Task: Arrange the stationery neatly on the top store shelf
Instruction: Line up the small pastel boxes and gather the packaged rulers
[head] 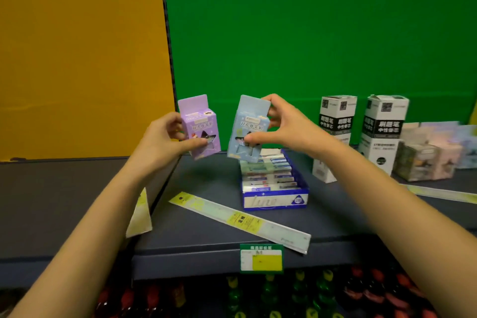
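From the head camera, both hands are raised above the top shelf, each carrying a small carton. The left hand has its grip closed around a purple box, thumb on the front face and fingers behind, the box tilted slightly with its base clear of the shelf. The right hand holds a pale blue box in a pinch, thumb low on the front and fingertips at the top corner; this box leans too and hangs just above the back of a blue display tray filled with flat packs.

On the shelf a long ruler lies askew near the front edge, one end just past the lip. Two tall black-and-white refill boxes stand to the right, with pastel cartons beyond them.

Likely risks: the blue box, gripped only at a corner and its front, could twist free and fall into the tray, scattering the packs. A forearm lowered carelessly might sweep the ruler off the edge. Setting either box down tilted could tip it over.
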`<act>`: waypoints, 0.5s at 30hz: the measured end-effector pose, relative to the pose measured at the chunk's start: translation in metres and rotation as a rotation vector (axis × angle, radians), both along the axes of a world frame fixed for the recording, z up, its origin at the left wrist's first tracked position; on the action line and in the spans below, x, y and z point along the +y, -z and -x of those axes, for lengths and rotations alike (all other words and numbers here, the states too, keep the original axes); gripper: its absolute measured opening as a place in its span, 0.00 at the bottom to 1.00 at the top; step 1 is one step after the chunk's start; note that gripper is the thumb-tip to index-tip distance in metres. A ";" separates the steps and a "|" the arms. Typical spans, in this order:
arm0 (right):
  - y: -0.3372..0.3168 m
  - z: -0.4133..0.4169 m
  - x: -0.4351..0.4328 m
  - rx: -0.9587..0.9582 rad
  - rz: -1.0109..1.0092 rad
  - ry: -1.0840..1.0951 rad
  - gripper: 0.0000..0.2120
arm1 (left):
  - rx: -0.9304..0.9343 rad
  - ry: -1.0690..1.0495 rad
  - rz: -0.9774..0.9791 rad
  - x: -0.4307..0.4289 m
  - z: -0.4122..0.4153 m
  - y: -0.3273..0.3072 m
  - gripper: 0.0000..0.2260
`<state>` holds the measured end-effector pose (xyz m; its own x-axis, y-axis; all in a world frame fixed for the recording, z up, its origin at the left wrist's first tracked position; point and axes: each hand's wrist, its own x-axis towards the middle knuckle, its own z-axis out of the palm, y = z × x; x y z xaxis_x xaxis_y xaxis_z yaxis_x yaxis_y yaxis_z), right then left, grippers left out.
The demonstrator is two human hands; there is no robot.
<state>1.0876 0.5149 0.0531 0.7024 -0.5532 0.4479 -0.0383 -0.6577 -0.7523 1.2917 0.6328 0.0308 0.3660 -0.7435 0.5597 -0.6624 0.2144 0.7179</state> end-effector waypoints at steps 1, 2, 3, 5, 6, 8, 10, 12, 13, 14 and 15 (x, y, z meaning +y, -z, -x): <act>-0.001 0.019 0.000 -0.009 -0.002 0.028 0.22 | -0.003 0.031 0.020 -0.003 0.015 -0.003 0.18; -0.001 0.040 -0.001 -0.018 -0.007 0.059 0.21 | -0.006 0.062 0.042 -0.008 0.030 -0.005 0.17; 0.000 0.062 -0.002 -0.029 -0.014 0.093 0.21 | -0.008 0.092 0.065 -0.012 0.047 -0.006 0.16; 0.002 0.109 -0.005 -0.049 -0.029 0.165 0.23 | -0.014 0.154 0.096 -0.024 0.083 -0.010 0.15; 0.003 0.134 -0.007 -0.057 -0.035 0.201 0.25 | -0.016 0.189 0.095 -0.029 0.103 -0.011 0.15; 0.006 0.187 -0.008 -0.053 -0.031 0.272 0.26 | -0.004 0.261 0.078 -0.040 0.146 -0.010 0.16; 0.011 0.233 -0.010 -0.044 -0.037 0.333 0.23 | 0.015 0.317 0.055 -0.050 0.184 -0.005 0.16; 0.017 0.280 -0.010 -0.050 -0.048 0.394 0.23 | 0.020 0.366 0.030 -0.060 0.224 0.002 0.16; 0.020 0.301 -0.010 -0.057 -0.053 0.414 0.24 | 0.021 0.381 0.016 -0.066 0.242 0.006 0.16; 0.024 0.320 -0.012 -0.060 -0.060 0.433 0.25 | 0.024 0.392 0.003 -0.070 0.261 0.010 0.16; 0.027 0.339 -0.013 -0.056 -0.066 0.448 0.26 | 0.027 0.401 -0.009 -0.076 0.278 0.014 0.15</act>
<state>0.7486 0.5015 0.0261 0.3633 -0.8255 0.4320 -0.2664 -0.5364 -0.8008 1.0140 0.5573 0.0163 0.0604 -0.8350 0.5470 -0.5080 0.4460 0.7369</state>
